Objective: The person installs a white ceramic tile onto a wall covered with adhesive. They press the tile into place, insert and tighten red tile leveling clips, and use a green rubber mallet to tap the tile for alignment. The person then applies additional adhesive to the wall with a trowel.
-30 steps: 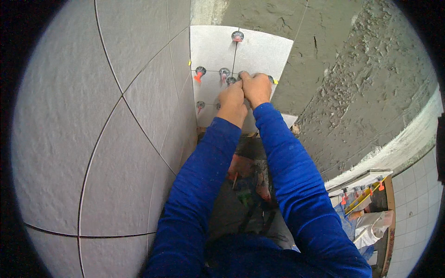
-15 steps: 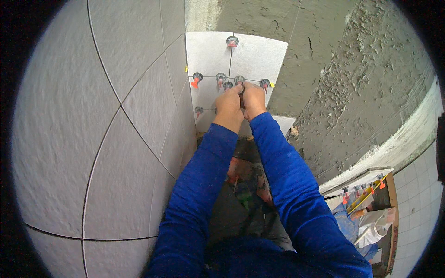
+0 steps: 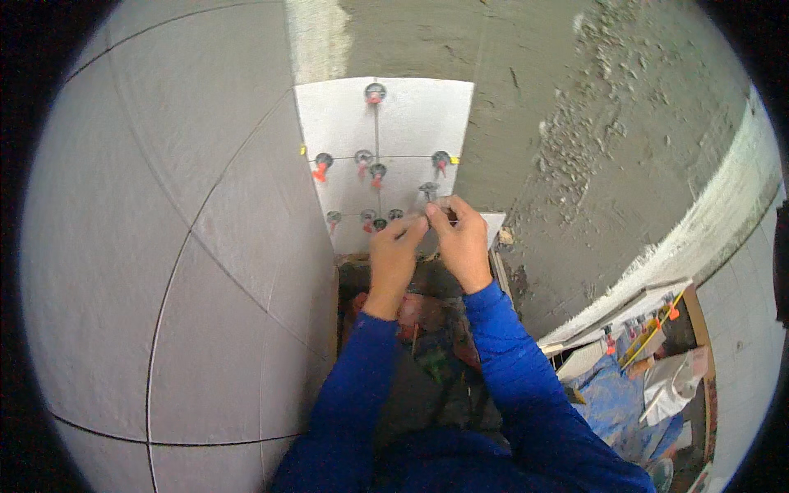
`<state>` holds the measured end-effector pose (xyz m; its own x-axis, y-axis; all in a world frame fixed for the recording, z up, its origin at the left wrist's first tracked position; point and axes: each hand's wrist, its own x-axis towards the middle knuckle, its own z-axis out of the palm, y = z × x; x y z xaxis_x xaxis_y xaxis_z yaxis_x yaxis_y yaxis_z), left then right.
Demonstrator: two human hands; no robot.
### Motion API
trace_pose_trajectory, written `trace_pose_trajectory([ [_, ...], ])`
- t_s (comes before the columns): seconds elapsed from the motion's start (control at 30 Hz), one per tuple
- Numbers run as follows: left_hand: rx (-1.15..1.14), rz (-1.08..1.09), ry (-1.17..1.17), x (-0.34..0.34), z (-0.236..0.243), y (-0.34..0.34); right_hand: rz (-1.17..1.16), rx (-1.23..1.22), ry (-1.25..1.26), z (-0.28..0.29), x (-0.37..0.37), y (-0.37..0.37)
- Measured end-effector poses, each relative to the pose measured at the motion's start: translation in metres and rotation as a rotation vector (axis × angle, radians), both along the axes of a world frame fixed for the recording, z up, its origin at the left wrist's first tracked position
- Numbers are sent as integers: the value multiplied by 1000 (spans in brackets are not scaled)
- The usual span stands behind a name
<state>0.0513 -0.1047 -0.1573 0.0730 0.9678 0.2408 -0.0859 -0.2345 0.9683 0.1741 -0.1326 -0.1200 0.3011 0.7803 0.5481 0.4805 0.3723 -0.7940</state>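
My right hand (image 3: 462, 240) pinches a tile leveling clip with a round dark cap (image 3: 428, 191), held in front of the light grey wall tiles (image 3: 411, 107). Close beside its fingertips, my left hand (image 3: 393, 261) has its thumb and fingers drawn together; blur hides what they hold, if anything. Other clips with dark round caps and red tabs sit along the tile joints, such as an upper clip (image 3: 375, 94), a left clip (image 3: 323, 164), a middle clip (image 3: 378, 173) and a right clip (image 3: 441, 161). Several lower ones lie just above my left hand.
A large grey tiled wall (image 3: 107, 287) rises close on my left. Rough wet mortar (image 3: 526, 156) covers the wall to the right of the light tiles. At lower right stands a wooden-edged box (image 3: 705, 361) with blue sheeting, a white bag (image 3: 674, 382) and more red-tabbed clips.
One clip has come off the cluster at the tile joint and is now in my right fingers. Both hands have drawn back toward me and moved slightly apart. The view has shifted.
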Motion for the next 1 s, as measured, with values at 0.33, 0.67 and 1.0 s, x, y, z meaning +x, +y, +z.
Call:
trace_pose_trajectory([
  [0.33,-75,-473,-233,27,5,-56,24,-68,-36,-29,28,-112],
  [0.67,-86,-682,-368,45,-5,-88,98,-156,473,-40,49,-150],
  [1.0,75,-553,-252,29,16,-80,223,-267,724,-18,26,-139],
])
